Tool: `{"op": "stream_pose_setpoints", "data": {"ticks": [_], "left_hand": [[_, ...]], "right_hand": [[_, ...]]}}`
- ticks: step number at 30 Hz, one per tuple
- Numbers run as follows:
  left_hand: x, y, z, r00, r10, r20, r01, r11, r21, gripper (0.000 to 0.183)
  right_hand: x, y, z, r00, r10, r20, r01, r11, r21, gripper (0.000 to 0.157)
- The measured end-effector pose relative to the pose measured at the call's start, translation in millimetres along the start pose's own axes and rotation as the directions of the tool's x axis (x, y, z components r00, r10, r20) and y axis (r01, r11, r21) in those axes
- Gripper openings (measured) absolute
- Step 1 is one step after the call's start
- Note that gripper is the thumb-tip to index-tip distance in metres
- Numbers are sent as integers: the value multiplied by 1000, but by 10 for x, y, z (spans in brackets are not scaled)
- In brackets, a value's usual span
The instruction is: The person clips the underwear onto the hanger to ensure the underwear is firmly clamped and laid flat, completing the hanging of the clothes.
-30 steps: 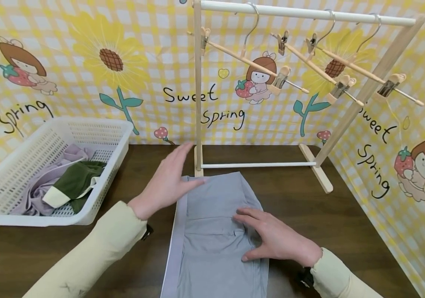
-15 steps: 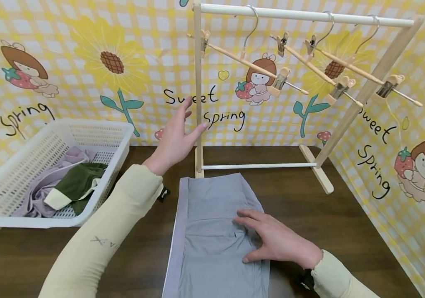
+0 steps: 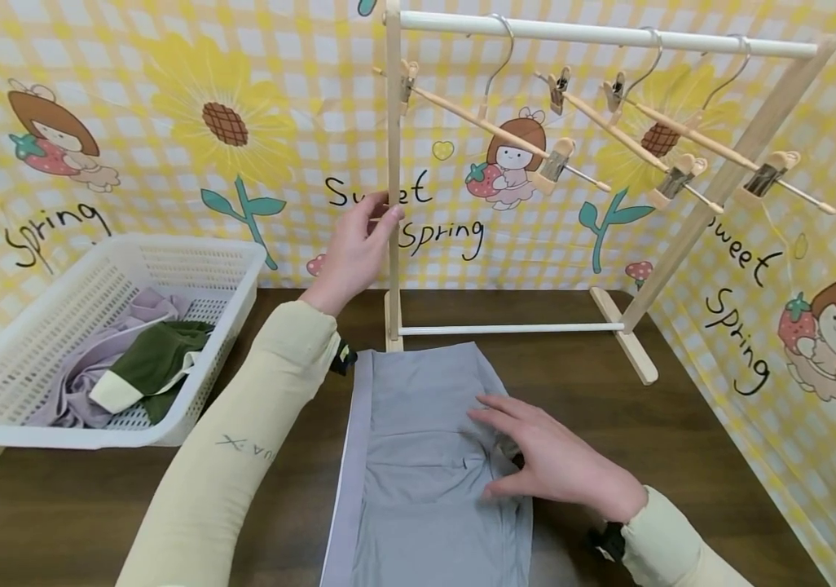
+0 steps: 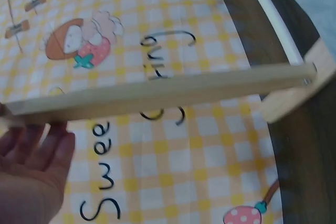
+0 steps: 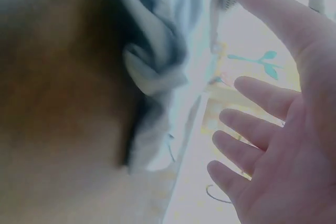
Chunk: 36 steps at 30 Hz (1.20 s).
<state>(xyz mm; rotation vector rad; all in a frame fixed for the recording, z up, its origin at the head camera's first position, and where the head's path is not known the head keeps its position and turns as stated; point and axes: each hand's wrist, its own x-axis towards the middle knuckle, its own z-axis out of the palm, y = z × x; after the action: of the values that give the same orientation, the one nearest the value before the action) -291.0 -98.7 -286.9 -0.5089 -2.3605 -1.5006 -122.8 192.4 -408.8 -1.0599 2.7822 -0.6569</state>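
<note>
My left hand (image 3: 350, 249) is at the left wooden post (image 4: 157, 95) of a small clothes rack, its fingers curled around the post and the thumb against it. Below lies a grey garment (image 3: 418, 473), flat on the table, with a paler band along its left edge and creases across the middle. Over the garment's right edge is my right hand (image 3: 557, 456), fingers spread and loosely bent, gripping nothing. The right wrist view shows that palm (image 5: 294, 145) apart from the fabric, which is blurred there.
Several wooden clip hangers (image 3: 509, 134) hang from the rack's white top rail (image 3: 572, 31). At the left stands a white perforated basket (image 3: 242, 285) holding a lilac garment (image 3: 81, 375) and a dark green one with white trim (image 3: 150, 363). A patterned cloth backdrop (image 3: 301, 106) surrounds the brown table (image 3: 88, 522).
My left hand has risen from over the garment's top left to the rack post and closed on it. The right hand has lifted slightly and shifted a little to the right.
</note>
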Motion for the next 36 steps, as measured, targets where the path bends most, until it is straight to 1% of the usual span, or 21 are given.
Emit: {"op": "stream_pose_setpoints", "data": {"ticks": [3, 6, 13, 19, 23, 26, 29, 31, 34, 36], "left_hand": [[6, -48, -11, 1000, 9, 5, -9, 1000, 11, 46], [7, -73, -12, 1000, 22, 11, -22, 1000, 1, 48], [14, -89, -15, 1000, 10, 11, -10, 1000, -4, 48], [49, -99, -9, 1000, 11, 5, -11, 1000, 1, 48], [56, -95, -7, 1000, 13, 3, -13, 1000, -7, 46], [53, -88, -8, 1000, 6, 0, -6, 1000, -4, 47], [52, -86, -8, 1000, -3, 0, 3, 1000, -1, 49], [55, -84, -6, 1000, -5, 0, 5, 1000, -10, 48], [54, -78, -6, 1000, -3, 0, 3, 1000, -16, 45], [52, -74, -8, 1000, -2, -1, 2, 1000, -17, 45]], "right_hand": [[-1, -5, -93, 999, 8, -33, -9, 1000, -19, 89], [-8, -14, -216, 997, 12, -81, -14, 999, -30, 87], [-55, -42, -551, 979, 35, -199, -41, 999, -26, 85], [-93, -87, -794, 957, 63, -284, -68, 998, -10, 83], [-103, -130, -920, 932, 52, -359, -62, 998, -16, 84], [-96, -172, -1002, 903, 15, -429, -34, 999, -38, 84], [-81, -214, -1076, 861, -36, -507, 7, 998, -58, 83], [-68, -230, -1130, 825, -77, -560, 42, 996, -75, 81], [-53, -257, -1231, 772, -129, -623, 86, 991, -100, 70], [-40, -283, -1314, 727, -166, -666, 108, 986, -128, 68]]}}
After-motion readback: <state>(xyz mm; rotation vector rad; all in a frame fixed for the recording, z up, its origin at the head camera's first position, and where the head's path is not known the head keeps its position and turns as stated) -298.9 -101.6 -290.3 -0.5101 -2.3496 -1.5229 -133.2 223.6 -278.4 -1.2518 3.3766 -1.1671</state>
